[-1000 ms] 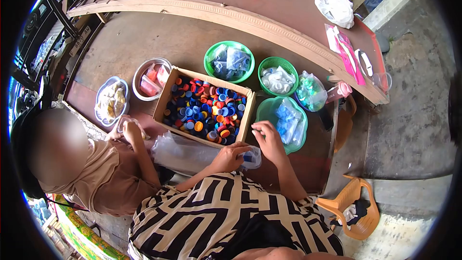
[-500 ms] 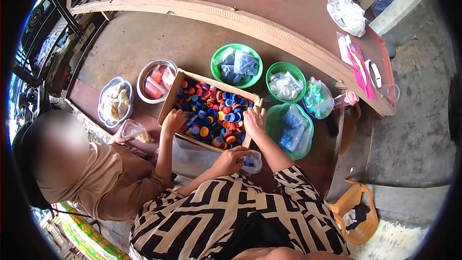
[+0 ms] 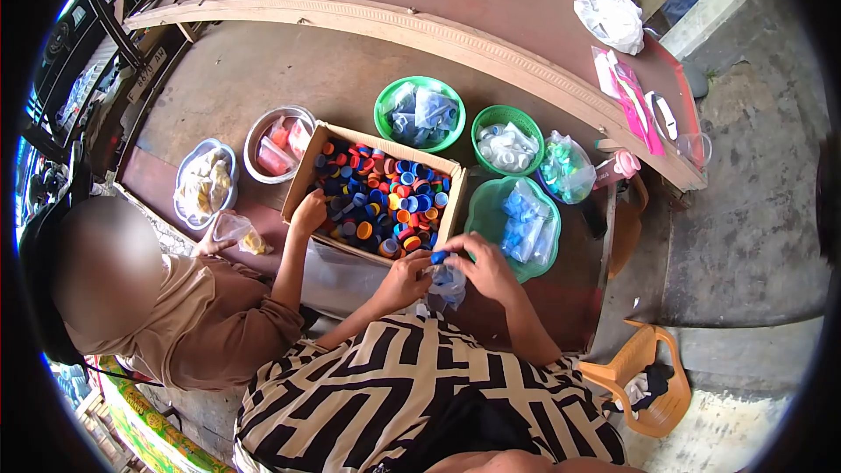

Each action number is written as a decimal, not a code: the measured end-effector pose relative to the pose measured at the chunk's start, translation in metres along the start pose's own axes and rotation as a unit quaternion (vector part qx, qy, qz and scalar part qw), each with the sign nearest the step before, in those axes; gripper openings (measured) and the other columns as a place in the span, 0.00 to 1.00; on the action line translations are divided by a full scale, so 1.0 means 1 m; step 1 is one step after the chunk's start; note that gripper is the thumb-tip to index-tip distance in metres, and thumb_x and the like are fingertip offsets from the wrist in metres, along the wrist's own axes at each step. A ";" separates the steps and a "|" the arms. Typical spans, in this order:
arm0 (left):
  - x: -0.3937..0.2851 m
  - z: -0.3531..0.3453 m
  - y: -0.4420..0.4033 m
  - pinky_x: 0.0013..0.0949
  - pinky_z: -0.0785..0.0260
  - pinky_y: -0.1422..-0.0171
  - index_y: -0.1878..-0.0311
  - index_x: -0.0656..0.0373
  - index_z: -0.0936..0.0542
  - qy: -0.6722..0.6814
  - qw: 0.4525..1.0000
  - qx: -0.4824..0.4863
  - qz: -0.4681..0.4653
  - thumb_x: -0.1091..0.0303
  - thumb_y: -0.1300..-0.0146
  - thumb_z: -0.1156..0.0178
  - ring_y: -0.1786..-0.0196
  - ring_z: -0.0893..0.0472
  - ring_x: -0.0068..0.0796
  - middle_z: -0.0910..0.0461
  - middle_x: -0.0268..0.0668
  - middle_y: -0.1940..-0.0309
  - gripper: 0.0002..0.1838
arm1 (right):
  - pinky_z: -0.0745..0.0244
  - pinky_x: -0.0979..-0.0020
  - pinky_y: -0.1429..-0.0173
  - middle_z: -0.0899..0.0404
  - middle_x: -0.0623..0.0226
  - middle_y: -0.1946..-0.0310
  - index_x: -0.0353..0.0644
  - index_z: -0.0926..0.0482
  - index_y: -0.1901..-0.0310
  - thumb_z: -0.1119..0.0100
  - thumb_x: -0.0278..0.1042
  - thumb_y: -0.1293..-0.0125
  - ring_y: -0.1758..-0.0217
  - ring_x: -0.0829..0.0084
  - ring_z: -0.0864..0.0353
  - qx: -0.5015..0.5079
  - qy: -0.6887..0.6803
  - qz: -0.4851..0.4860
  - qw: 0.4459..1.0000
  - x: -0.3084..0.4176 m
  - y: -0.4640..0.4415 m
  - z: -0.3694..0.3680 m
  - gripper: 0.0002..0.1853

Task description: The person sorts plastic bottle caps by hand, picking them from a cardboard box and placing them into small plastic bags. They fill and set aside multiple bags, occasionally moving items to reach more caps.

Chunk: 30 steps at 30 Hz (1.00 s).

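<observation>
My right hand (image 3: 487, 269) pinches a blue bottle cap (image 3: 439, 257) between its fingertips. Just left of it, my left hand (image 3: 406, 283) is closed on the top of a clear plastic bag (image 3: 448, 284), which hangs below the cap with some blue inside. Both hands are at the near right corner of a cardboard box (image 3: 301, 190) full of mixed red, blue, orange and yellow caps. A co-worker's hand (image 3: 308, 212) reaches over the box's left side, and that person's other hand (image 3: 213, 242) is at a bag of yellowish caps (image 3: 251, 240).
Around the box stand a green basin (image 3: 484, 217) of bagged blue caps, green baskets (image 3: 382, 125) (image 3: 477, 140), a metal bowl (image 3: 252, 158) with red bags and a pale blue basin (image 3: 180, 195). A wooden rail (image 3: 385, 22) crosses behind. An orange chair (image 3: 676, 392) is at right.
My right hand has come out of the box's right side toward me with a blue cap and is now beside my left hand at the bag. The view has shifted slightly.
</observation>
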State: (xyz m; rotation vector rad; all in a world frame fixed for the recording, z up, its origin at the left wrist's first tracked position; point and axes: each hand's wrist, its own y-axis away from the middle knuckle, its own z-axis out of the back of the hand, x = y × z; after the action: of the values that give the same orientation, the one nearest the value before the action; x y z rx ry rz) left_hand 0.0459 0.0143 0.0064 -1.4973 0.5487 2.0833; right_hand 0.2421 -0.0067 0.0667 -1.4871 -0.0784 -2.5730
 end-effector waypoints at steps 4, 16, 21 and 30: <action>-0.004 -0.004 0.005 0.35 0.26 0.60 0.46 0.64 0.21 0.040 0.999 -0.019 -0.005 0.79 0.48 0.46 0.67 0.18 0.35 0.21 0.46 0.52 0.23 | 0.29 0.63 0.45 0.19 0.62 0.57 0.40 0.18 0.58 0.35 0.29 0.42 0.52 0.61 0.23 0.057 0.064 0.084 0.993 -0.002 0.019 -0.001 0.10; 0.003 -0.012 0.017 0.39 0.25 0.47 0.46 0.58 0.19 -0.015 0.997 0.042 -0.065 0.80 0.53 0.45 0.53 0.18 0.45 0.20 0.45 0.50 0.26 | 0.26 0.59 0.50 0.20 0.60 0.63 0.40 0.17 0.65 0.38 0.29 0.43 0.56 0.58 0.21 0.030 0.218 0.073 0.973 -0.091 -0.090 -0.049 0.05; -0.001 -0.005 0.017 0.39 0.25 0.50 0.46 0.56 0.19 -0.018 0.997 0.036 -0.066 0.80 0.52 0.45 0.54 0.18 0.45 0.21 0.46 0.49 0.26 | 0.25 0.58 0.49 0.20 0.59 0.62 0.41 0.19 0.67 0.44 0.27 0.41 0.54 0.60 0.19 0.045 0.411 0.016 0.910 -0.111 -0.117 -0.072 0.05; -0.002 -0.006 0.007 0.34 0.25 0.59 0.46 0.58 0.19 -0.010 0.997 0.033 -0.066 0.81 0.51 0.46 0.64 0.18 0.37 0.20 0.44 0.50 0.25 | 0.23 0.57 0.53 0.28 0.52 0.55 0.42 0.21 0.53 0.46 0.24 0.42 0.55 0.55 0.21 -0.002 0.413 0.008 0.911 -0.126 -0.120 -0.074 0.14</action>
State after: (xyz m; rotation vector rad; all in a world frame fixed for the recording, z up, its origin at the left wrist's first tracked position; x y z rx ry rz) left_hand 0.0461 0.0047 0.0065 -1.4349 0.4922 1.9577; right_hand 0.2197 0.1165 -0.0744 -0.2903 0.0507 -2.9399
